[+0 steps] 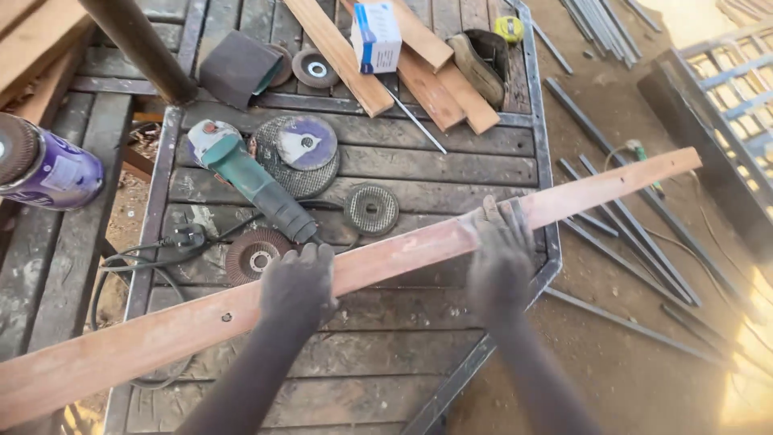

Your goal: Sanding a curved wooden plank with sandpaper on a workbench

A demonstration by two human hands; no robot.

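The long wooden plank [354, 270] lay slantwise across the metal-framed table [403, 161], low end near-left, far end past its right edge, left hand [298, 286] and right hand [499, 250] each closed over its middle.

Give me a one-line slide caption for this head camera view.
Both hands, left and right, grip a long wooden plank above a workbench beside an angle grinder.

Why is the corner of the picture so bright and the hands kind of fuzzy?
In the head view, strong sunlight washes out the sandy ground at bottom right; the right hand looks smeared by motion blur, the left hand slightly softer too, while the green grinder stays fairly sharp.
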